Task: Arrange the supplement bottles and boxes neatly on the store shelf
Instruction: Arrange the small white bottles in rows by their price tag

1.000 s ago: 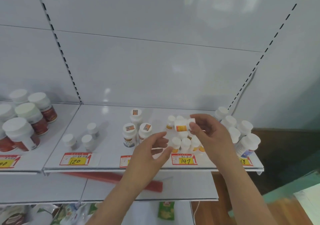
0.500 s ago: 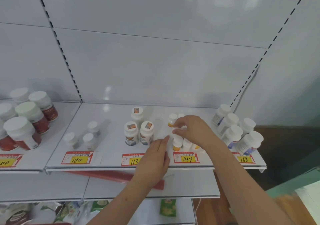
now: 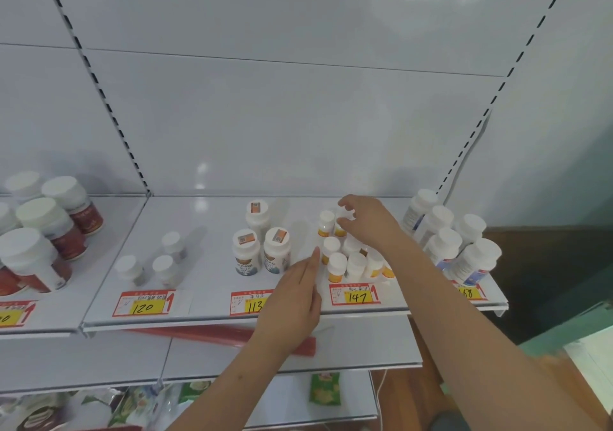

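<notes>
**White caps, orange labels: small bottles under my hands**

White-capped little bottles with orange labels (image 3: 345,263) stand bunched on the white shelf (image 3: 205,284), just behind the price tag marked 147 (image 3: 354,294). My right hand (image 3: 368,223) reaches over the back of that bunch; its grip is curled round the cap of the rear bottle (image 3: 341,221), thumb on one side and fingertips on the other. That bottle stands upright beside another of the same kind (image 3: 326,223).

My left hand (image 3: 292,294) lies low at the front of the shelf with its fingers straight and together, grip holding nothing, the fingertips just beside the left edge of the bunch and near the front-left bottle there. It covers part of the tag marked 113 (image 3: 248,303).

To the left of my left hand stand three larger white bottles with stickers on their lids (image 3: 262,248), two in front and one behind. Farther left, three small plain bottles (image 3: 156,261) sit behind the tag marked 120 (image 3: 143,303). Big red-labelled jars (image 3: 49,235) fill the neighbouring shelf section at the far left. At the right end, tall white bottles with blue labels (image 3: 454,241) cluster together. On the lower shelf a red strip (image 3: 212,334) lies flat.
</notes>
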A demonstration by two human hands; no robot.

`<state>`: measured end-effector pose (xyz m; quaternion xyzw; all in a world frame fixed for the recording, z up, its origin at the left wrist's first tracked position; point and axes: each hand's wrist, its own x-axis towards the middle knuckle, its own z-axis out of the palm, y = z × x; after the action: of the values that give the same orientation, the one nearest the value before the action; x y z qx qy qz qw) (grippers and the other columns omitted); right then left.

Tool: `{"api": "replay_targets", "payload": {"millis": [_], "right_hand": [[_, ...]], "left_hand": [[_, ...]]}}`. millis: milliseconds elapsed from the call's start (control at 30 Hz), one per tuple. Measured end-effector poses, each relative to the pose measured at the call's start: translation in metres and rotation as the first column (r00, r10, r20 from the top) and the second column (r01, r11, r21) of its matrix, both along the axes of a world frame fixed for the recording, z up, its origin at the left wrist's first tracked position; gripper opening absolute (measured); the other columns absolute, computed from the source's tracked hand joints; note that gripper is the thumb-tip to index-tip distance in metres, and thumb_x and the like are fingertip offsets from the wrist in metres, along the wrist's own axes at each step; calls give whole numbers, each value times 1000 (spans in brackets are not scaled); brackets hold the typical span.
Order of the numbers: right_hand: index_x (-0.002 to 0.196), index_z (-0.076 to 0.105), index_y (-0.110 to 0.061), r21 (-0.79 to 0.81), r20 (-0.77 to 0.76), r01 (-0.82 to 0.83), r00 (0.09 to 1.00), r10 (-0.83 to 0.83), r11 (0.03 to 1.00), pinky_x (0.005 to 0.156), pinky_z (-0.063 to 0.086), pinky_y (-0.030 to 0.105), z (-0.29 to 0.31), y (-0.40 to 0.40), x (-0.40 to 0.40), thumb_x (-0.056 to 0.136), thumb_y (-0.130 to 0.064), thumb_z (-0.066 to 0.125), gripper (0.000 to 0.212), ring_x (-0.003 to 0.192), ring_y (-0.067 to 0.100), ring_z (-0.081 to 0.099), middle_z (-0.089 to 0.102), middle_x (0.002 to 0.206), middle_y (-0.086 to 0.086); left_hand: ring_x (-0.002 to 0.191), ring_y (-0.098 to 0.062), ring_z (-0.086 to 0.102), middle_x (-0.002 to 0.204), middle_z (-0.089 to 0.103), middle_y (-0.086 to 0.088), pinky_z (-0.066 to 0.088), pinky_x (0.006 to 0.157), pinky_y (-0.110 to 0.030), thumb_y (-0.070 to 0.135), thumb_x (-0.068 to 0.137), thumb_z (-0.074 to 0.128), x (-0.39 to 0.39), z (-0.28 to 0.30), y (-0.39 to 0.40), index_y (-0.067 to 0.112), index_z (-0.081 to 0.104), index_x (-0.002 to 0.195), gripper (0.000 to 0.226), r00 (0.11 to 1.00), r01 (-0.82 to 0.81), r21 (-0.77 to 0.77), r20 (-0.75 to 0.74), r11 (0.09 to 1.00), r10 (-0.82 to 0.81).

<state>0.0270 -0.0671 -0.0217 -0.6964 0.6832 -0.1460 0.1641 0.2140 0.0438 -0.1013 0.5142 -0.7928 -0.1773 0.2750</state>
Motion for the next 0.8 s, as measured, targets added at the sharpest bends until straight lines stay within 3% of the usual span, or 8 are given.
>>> {"api": "replay_targets", "payload": {"millis": [200,333,433,500,567,600,667,800], "right_hand": [[113,64,-18,-19,39,99,994,-98,995,78,45,29,-1,-4,-1,87,-23,63,27,99,21,60,65,112,4],[102,68,-19,-162,339,232,926,-166,959,75,48,23,24,34,-6,89,-29,64,17,88,13,67,69,90,-7],[103,71,-22,-126,638,216,765,-87,968,83,56,29,47,76,-3,92,-27,65,13,83,8,73,75,90,-10],[104,71,-20,-97,745,177,665,-47,979,81,56,26,60,99,0,94,-21,65,12,83,8,74,76,93,-9],[106,71,-21,-98,758,143,652,-19,985,84,57,27,65,115,4,94,-19,64,14,86,9,74,76,96,-10],[106,71,-22,-107,748,117,664,2,987,86,57,29,66,120,6,94,-18,64,14,89,9,74,76,98,-10],[105,71,-24,-131,726,43,685,66,990,88,57,33,67,131,12,93,-14,66,17,95,10,72,75,101,-10],[107,69,-24,-135,696,-60,704,137,989,88,57,31,64,145,21,93,-10,65,21,99,11,71,74,106,-9]], "left_hand": [[129,-7,42,150,40,7,32,97,-12,21,101,41,0,3,2,28,14,158,64,1000,-16,-9,6,1000,16],[128,3,38,147,42,15,20,94,3,19,100,45,3,10,4,30,30,153,56,1000,-14,15,-7,1000,14],[121,13,39,138,44,25,22,96,7,15,99,50,7,24,9,32,44,143,48,981,-22,95,-188,995,40],[114,4,58,128,63,14,42,97,-7,10,98,54,7,44,11,28,58,129,36,873,-47,205,-466,978,140],[93,-14,73,102,75,-7,57,80,-21,15,102,52,4,78,9,15,67,115,20,611,78,461,-723,884,323],[80,-21,75,92,75,-15,59,70,-25,23,103,51,3,96,9,9,69,109,24,508,170,563,-753,808,418],[61,-23,72,76,73,-17,57,55,-25,38,101,50,4,123,9,3,69,96,40,478,275,651,-731,708,487],[55,-14,67,70,72,-11,55,54,-21,35,96,60,9,137,20,5,70,88,33,523,265,628,-731,732,438]]}}
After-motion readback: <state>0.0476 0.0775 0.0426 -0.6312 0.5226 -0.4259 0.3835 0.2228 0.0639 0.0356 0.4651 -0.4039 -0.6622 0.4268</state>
